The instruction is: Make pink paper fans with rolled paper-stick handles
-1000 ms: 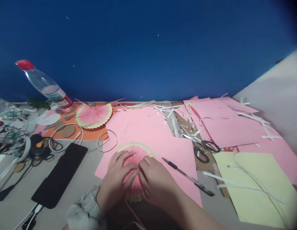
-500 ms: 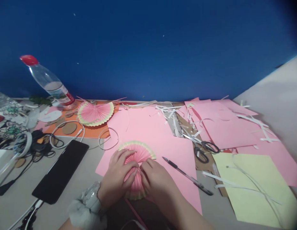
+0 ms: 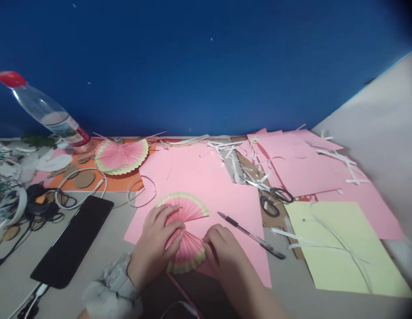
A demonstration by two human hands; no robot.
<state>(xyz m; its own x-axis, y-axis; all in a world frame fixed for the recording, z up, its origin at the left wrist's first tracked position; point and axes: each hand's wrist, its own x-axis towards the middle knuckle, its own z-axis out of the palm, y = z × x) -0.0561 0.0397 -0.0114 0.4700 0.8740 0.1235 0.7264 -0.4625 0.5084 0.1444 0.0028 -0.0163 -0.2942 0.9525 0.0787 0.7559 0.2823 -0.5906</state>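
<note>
The left hand (image 3: pixel 152 243) is pinning the paper fan (image 3: pixel 192 207), fingers spread; the right hand (image 3: pixel 229 250) is bunching its fingertips, grip unclear. Hard tugging risks tearing pleats.

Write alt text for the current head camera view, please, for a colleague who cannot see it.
A left hand presses on a pleated pink paper fan with a yellow-green rim, while the right hand is at the gap on its right side. Nearby are a pen, scissors, a similar fan, a phone and a red-capped bottle.
</note>
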